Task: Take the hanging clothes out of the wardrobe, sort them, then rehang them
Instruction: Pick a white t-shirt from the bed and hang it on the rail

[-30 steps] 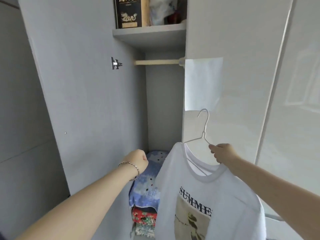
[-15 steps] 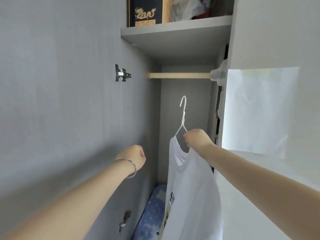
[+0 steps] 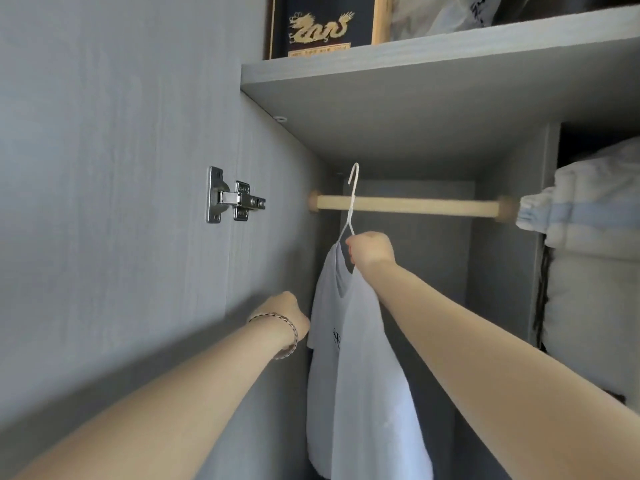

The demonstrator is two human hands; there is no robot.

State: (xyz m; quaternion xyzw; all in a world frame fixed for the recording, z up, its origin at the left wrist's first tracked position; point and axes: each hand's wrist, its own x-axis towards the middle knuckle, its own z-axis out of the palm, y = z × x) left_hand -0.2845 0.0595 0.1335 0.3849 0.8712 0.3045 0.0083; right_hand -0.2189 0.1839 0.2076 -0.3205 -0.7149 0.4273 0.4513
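While the right hand [image 3: 371, 250] grips the white wire hanger [image 3: 352, 199] just under its neck, fingers curled round the wire, a white T-shirt [image 3: 360, 358] hangs from it inside the open wardrobe, turned nearly edge-on so that only a sliver of dark print shows. The hook rises above the wooden rail [image 3: 408, 206] and the neck crosses in front of it; whether wire and rail touch I cannot tell. The left hand [image 3: 287, 311], with a thin bracelet [image 3: 289, 336] at the wrist, is closed in a fist with nothing in it, just beside the shirt's left shoulder and close to the grey side panel [image 3: 121, 168]. A metal hinge [image 3: 232, 195] is fixed to that panel, left of the rail's end. Above the rail runs a grey shelf [image 3: 433, 84], which carries a dark box with a gold dragon [image 3: 322, 26]. Pale folded bedding [image 3: 595, 209] is stacked in the next compartment to the right.
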